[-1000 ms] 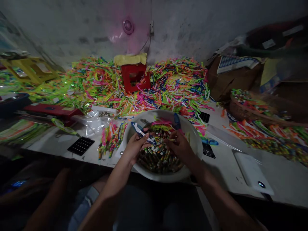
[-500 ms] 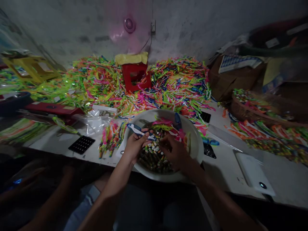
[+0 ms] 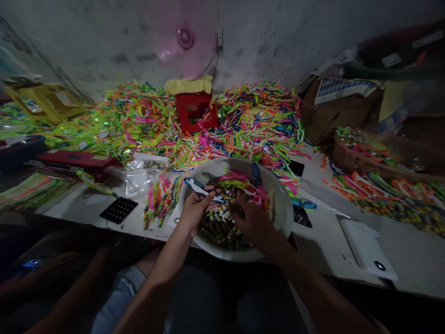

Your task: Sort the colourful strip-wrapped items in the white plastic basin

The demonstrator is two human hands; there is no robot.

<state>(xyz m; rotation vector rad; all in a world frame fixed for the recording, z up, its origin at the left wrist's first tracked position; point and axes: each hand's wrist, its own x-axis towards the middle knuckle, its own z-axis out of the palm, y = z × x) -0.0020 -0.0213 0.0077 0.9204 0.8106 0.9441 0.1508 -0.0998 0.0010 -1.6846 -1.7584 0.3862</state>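
Observation:
Between the thumb and fingers of my left hand point(image 3: 199, 208) is a flat blue-and-white strip point(image 3: 200, 189), slanting over the left side of a pale round basin point(image 3: 290, 218). My right hand point(image 3: 250, 218) is above the middle of the basin, its fingers curled in a pinch; what they hold, if anything, is hidden. Inside the basin lie many small dark tubes with coloured bands and pale ends point(image 3: 217, 229). Pink and yellow-green strips point(image 3: 236, 176) rest along its far side.
A large heap of bright plastic strips point(image 3: 146, 120) covers the back of the table around a red stool point(image 3: 196, 111). Black dotted trays point(image 3: 118, 209), a white phone-like slab point(image 3: 366, 248) and a brown basket point(image 3: 361, 157) lie nearby. Another person's arm point(image 3: 76, 287) shows at lower left.
My right hand's fingers have shifted slightly over the basin. My left hand keeps the blue-and-white strip in nearly the same place.

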